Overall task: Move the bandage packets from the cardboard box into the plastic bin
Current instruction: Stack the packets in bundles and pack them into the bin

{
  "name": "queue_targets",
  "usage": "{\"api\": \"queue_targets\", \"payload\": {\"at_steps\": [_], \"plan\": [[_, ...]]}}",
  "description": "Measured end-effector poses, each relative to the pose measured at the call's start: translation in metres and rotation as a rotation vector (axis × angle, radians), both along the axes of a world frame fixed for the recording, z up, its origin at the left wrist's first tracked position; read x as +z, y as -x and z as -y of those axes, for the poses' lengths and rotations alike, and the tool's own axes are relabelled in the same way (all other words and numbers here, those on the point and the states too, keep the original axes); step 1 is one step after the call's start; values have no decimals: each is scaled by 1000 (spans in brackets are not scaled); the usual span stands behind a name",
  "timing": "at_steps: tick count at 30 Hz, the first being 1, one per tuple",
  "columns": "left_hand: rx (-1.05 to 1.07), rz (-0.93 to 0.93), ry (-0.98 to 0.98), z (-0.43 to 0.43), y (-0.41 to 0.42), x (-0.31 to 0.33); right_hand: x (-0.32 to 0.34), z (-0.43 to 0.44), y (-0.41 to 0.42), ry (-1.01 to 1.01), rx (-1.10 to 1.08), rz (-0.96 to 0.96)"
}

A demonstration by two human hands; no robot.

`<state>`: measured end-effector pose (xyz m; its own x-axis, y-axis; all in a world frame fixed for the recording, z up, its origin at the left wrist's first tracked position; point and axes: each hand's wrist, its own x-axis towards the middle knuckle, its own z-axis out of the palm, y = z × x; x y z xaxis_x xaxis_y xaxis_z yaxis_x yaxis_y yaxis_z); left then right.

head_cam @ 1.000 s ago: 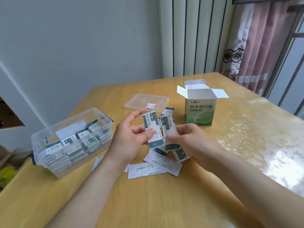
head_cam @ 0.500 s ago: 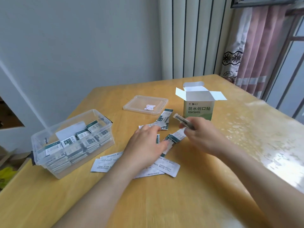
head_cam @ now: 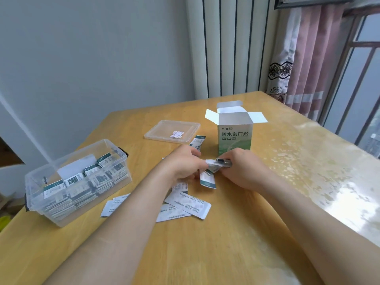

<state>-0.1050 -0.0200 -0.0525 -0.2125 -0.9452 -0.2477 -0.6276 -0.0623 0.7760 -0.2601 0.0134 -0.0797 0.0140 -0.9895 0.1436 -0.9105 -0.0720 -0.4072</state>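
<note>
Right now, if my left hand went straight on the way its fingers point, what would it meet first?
Probably the bandage packets gripped by your right hand; the left hand points toward them, perhaps touching.

Under both hands: light wooden table (head_cam: 205, 254). A glossy clear cover sheet (head_cam: 318, 182) lies on it right of the right hand (head_cam: 240, 171), catching window glare. Beyond the left hand (head_cam: 183, 167): plain grey-blue wall (head_cam: 92, 58). Straight ahead: white panel with dark vertical stripes (head_cam: 226, 48). Far right: pink curtain (head_cam: 312, 68), metal-barred window (head_cam: 359, 79).
</note>
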Motion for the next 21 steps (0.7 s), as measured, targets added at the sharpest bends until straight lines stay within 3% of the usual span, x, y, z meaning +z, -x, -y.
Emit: {"api": "queue_targets", "payload": {"at_steps": [5,11,14,17,21], "plan": [[102,-18,136,5,9,-16,-1,5,2,-13,14,216],[308,-341,165,-2,-25,-7,11,-1,-13,-89,-110,1179],[302,-584,124,-23,-31,-4,11,-10,-31,-215,-53,1265],[173,-675,97,-42,-26,-14,10,-22,-53,-274,35,1320],[61,-486,231,-47,-26,-19,4,-24,-57,-226,-3,1351]]}}
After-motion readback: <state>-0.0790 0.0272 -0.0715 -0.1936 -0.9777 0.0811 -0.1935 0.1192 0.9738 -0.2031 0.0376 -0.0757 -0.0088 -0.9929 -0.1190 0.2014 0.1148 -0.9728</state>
